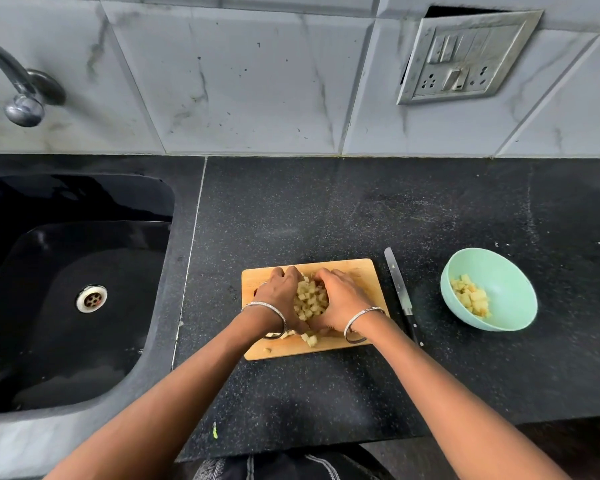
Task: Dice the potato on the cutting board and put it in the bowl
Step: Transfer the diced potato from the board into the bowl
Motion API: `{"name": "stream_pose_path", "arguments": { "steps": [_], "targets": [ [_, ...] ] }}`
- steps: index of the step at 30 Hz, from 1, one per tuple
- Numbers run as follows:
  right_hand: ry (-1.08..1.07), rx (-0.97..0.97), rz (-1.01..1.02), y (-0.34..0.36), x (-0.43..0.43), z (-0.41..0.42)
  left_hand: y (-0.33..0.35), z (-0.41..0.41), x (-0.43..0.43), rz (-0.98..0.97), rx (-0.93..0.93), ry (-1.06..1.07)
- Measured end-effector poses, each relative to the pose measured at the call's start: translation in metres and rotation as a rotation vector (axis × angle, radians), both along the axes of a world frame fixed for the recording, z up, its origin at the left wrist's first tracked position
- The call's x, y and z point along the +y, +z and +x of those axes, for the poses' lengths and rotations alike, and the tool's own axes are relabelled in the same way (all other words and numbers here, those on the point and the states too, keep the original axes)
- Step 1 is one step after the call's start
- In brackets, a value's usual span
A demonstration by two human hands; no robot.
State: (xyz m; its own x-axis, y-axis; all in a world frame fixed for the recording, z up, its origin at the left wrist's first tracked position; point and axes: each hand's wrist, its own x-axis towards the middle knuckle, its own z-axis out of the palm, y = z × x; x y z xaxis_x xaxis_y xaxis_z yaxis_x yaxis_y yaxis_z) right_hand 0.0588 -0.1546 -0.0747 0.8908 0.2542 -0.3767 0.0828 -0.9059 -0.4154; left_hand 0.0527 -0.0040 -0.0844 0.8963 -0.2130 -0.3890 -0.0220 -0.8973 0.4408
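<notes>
A pile of diced potato (310, 299) lies on the wooden cutting board (364, 271). My left hand (279, 292) and my right hand (340, 297) cup the pile from both sides, fingers curled around the cubes. A few loose cubes (309, 339) lie on the board near my wrists. To the right stands a mint-green bowl (510, 282) with some potato cubes (471, 297) inside. A knife (400, 294) lies on the counter between board and bowl, blade pointing away from me.
A black sink (66, 289) with a metal drain lies to the left, and a tap (18, 88) hangs above it. The black speckled counter (326, 209) meets a tiled wall with a switch plate (465, 60). The counter's front edge runs near my body.
</notes>
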Motion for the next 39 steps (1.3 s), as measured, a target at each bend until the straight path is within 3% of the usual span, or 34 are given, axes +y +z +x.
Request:
{"name": "stream_pose_path", "arguments": {
  "steps": [15, 30, 39],
  "targets": [
    [-0.091, 0.063, 0.119, -0.002, -0.005, 0.004, 0.002, 0.005, -0.003, -0.176, 0.028, 0.079],
    [-0.183, 0.160, 0.341, 0.006, -0.022, 0.008, 0.019, 0.019, 0.002, -0.361, 0.197, 0.122],
    [-0.192, 0.150, 0.414, 0.024, -0.039, 0.006, 0.042, 0.023, -0.010, -0.351, 0.159, 0.068]
  ]
}}
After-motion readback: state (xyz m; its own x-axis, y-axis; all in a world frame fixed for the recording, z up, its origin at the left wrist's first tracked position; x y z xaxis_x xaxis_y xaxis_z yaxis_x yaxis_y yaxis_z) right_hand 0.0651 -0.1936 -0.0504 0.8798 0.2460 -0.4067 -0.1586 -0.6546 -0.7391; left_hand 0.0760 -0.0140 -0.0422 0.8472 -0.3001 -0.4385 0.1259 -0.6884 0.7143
